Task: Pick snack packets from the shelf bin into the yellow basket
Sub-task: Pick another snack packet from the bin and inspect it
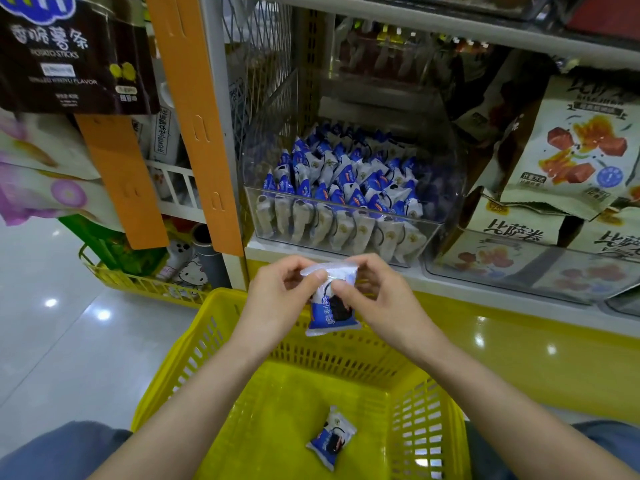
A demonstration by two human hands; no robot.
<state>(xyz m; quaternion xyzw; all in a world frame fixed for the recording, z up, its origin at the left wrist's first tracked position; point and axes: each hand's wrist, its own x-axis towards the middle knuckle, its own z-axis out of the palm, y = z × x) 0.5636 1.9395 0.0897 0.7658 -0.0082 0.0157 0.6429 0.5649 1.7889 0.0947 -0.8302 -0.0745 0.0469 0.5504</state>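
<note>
Both hands hold one blue-and-white snack packet (pixel 330 308) upright above the far rim of the yellow basket (pixel 194 368). My left hand (pixel 280 296) pinches its top left corner, and my right hand (pixel 377 299) pinches the top right. A second packet (pixel 330 438) of the same kind lies on the basket floor. Behind the hands, a clear shelf bin (pixel 429 233) holds several more of these packets (pixel 346 181).
Large beige snack bags (pixel 575 147) fill the shelf to the right of the bin. An orange strip (pixel 194 109) hangs at the shelf post. On the left hang a dark potato-sticks bag (pixel 72 57) and a low yellow rack (pixel 145 282). Glossy floor (pixel 59 341) lies to the left.
</note>
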